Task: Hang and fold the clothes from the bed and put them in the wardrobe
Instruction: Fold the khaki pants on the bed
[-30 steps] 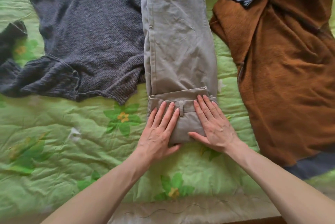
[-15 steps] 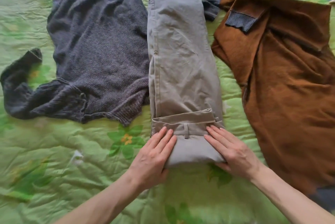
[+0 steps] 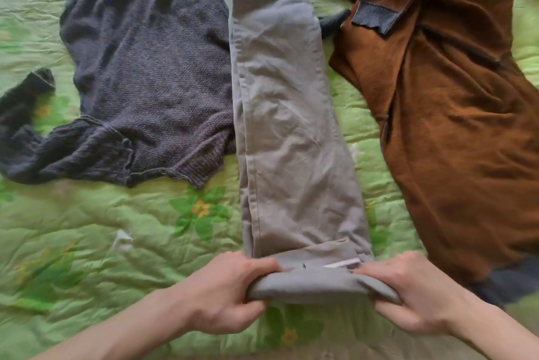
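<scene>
Bed: green quilted floral bedspread (image 3: 96, 243) under everything.
Right side: rust-brown fleece garment with dark ribbed cuffs (image 3: 455, 126).
Left side: dark grey knitted sweater (image 3: 145, 82).
Middle: long beige cotton trousers (image 3: 291, 126) — near end folded over.
Left hand (image 3: 221, 298): fingers curled round the fold's left edge.
Right hand (image 3: 420, 295): gripping its right edge.

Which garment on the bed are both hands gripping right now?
The grey trousers in the middle: the left hand and right hand grip their folded near end. The dark knit sweater and brown top lie untouched alongside.
</scene>
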A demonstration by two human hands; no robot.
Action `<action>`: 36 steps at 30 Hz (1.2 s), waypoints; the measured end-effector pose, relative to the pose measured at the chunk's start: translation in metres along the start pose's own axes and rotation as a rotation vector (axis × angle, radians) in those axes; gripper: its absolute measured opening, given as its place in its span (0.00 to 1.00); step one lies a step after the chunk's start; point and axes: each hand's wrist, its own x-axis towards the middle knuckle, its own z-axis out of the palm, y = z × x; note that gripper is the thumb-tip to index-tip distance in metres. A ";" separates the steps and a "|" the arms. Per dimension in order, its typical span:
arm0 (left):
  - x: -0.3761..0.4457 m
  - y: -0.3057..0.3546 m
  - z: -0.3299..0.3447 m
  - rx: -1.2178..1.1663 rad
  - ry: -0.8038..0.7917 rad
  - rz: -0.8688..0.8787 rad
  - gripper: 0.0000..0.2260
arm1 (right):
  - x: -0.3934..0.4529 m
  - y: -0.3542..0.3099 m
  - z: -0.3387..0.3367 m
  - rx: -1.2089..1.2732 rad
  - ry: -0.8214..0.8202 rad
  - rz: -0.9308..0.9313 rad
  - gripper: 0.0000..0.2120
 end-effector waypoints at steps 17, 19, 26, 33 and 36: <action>0.005 -0.035 0.043 -1.039 0.507 -0.432 0.20 | 0.052 0.006 0.069 0.756 0.825 0.634 0.22; 0.005 -0.035 0.051 -0.992 0.511 -0.415 0.23 | 0.067 0.008 0.070 0.743 0.873 0.662 0.20; 0.021 -0.046 0.058 -0.739 0.639 -0.466 0.21 | 0.094 0.023 0.065 0.512 0.858 0.716 0.25; 0.047 -0.048 0.061 -0.395 0.779 -0.633 0.22 | 0.111 0.030 0.061 0.379 0.799 0.942 0.26; 0.048 -0.040 0.069 -0.068 0.908 -0.651 0.29 | 0.108 0.025 0.061 0.118 0.963 0.813 0.18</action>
